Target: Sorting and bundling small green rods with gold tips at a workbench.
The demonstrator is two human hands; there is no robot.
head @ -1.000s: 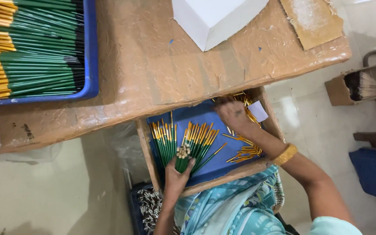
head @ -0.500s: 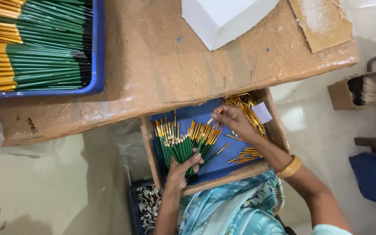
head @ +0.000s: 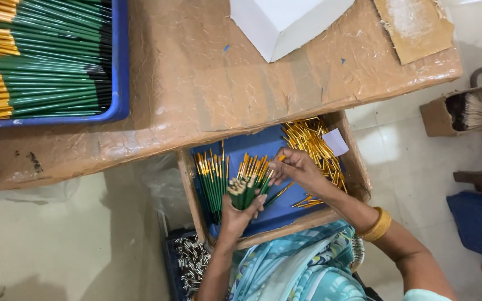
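Spanning the upper view, one brown table (head: 207, 83) wrapped in clear film carries one blue crate (head: 119, 61) packed with green-handled brushes, too many to count, one white box (head: 285, 22) and one flat piece of cardboard (head: 414, 25). Below its edge sits one wooden tray (head: 358, 167) with a blue lining. Inside it lie a row of green brushes (head: 210, 178) along the left side, too closely packed to count, and a loose heap of gold ferrules (head: 308, 142) at the right, next to one small white slip (head: 336, 141).

The left hand (head: 238, 214) rises from below with the forearm upright, fingers curled tight around one bundle of brushes (head: 247, 181), handle ends showing at the fist and gold ends fanning upward over the tray. The right hand (head: 297, 170) reaches in from the lower right, wrist bent, with one gold bangle (head: 377, 226) on the forearm; its thumb and fingertips are pinched together at the top of the bundle, on a single brush as far as can be seen. On the floor at the right stands one small carton (head: 439, 114) of pale bristles.
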